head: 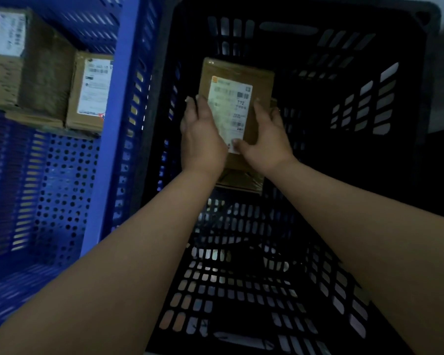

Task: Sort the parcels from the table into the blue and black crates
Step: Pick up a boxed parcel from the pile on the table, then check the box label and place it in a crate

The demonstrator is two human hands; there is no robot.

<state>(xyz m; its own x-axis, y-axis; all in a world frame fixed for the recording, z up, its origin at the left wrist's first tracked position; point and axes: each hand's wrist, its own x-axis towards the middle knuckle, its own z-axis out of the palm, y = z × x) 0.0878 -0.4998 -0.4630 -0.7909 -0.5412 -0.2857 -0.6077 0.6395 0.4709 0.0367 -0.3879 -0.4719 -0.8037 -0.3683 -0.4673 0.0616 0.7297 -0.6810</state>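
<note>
Head view: both arms reach down into the black slotted plastic crate (408, 73). The left hand (203, 139) and right hand (264, 139) grasp a flat brown cardboard parcel with a white shipping label (237, 80), one on each long side, right thumb on the label. The parcel sits inside the crate toward its far wall. Alongside, the blue perforated plastic crate (118, 124) holds a large brown carton (36, 70) and a small brown labelled box (90, 93) at its far end.
</note>
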